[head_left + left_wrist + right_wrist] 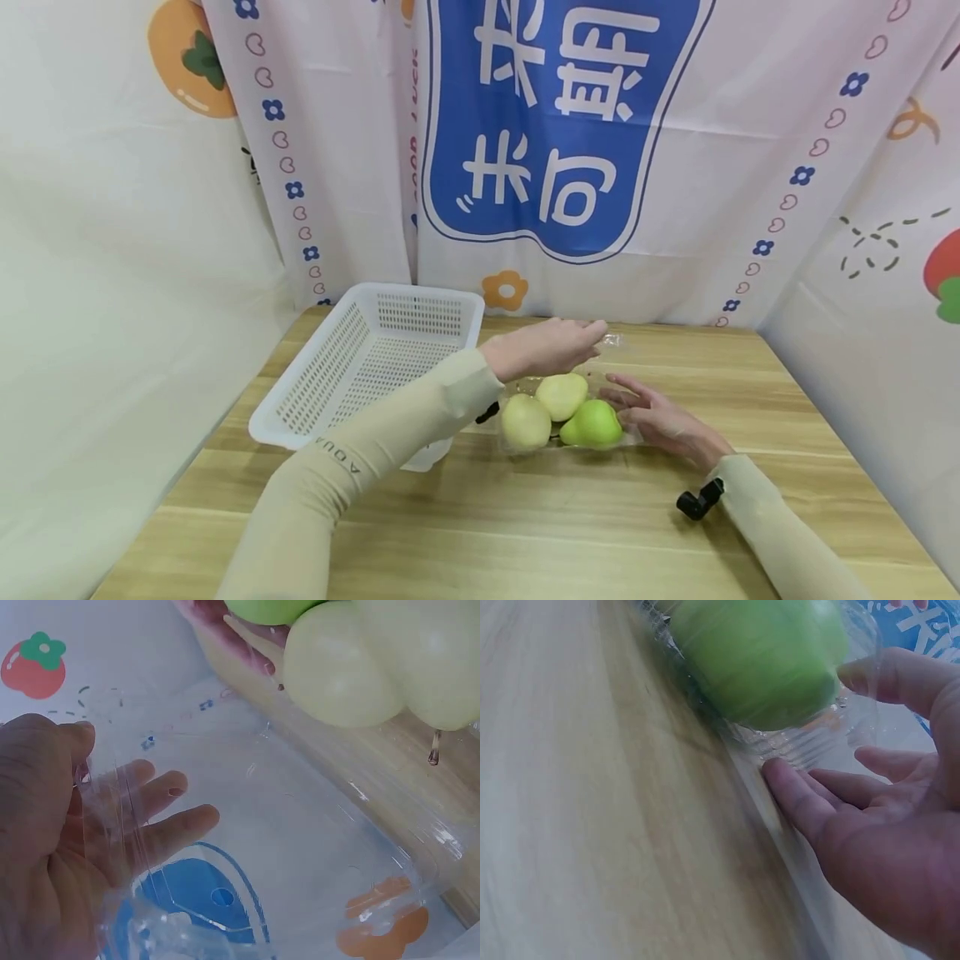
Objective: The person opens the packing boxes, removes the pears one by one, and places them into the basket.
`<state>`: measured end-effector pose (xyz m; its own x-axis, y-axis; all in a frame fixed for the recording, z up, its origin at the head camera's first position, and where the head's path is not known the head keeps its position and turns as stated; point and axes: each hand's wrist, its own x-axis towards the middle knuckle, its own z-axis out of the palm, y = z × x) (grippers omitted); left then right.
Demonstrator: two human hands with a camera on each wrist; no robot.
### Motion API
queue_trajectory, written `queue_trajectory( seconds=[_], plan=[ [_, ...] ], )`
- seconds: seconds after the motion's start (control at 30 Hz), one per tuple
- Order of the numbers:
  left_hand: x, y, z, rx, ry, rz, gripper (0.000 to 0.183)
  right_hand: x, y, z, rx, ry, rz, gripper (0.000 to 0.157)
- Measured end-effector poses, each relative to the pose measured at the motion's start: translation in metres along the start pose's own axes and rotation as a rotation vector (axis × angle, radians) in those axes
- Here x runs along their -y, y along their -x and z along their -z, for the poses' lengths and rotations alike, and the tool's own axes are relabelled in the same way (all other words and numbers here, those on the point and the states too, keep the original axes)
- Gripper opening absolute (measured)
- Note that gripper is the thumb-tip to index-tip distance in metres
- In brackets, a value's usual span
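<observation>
Touching the end of a clear container (802,750), the right hand (663,427) is loosely spread. Inside lie a green pear (596,423) and two pale round fruits (527,422). Beyond, the left hand (549,346) pinches the container's raised lid (262,799) (transparent enough to see through). A white basket (427,292) stands left; printed cloth (360,125) hangs behind.
</observation>
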<state>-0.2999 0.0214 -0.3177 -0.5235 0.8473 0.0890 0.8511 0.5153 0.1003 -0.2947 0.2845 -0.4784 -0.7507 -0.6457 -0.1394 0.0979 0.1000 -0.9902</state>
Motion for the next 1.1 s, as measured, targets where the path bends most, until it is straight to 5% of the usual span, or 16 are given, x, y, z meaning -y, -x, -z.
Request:
queue_trajectory(
  seconds=[0.27, 0.77, 1.1],
  plan=[
    [0.004, -0.009, 0.003, 0.012, 0.065, 0.013, 0.006, 0.003, 0.003, 0.000, -0.040, -0.007, -0.025, 0.077],
    [0.027, -0.017, 0.010, -0.115, -0.126, 0.076, 0.011, 0.008, 0.007, -0.003, -0.059, -0.006, -0.060, 0.080],
    [0.037, -0.024, 0.009, -0.191, -0.331, 0.182, 0.023, 0.009, 0.008, -0.002, -0.042, 0.005, -0.070, 0.079]
  ],
)
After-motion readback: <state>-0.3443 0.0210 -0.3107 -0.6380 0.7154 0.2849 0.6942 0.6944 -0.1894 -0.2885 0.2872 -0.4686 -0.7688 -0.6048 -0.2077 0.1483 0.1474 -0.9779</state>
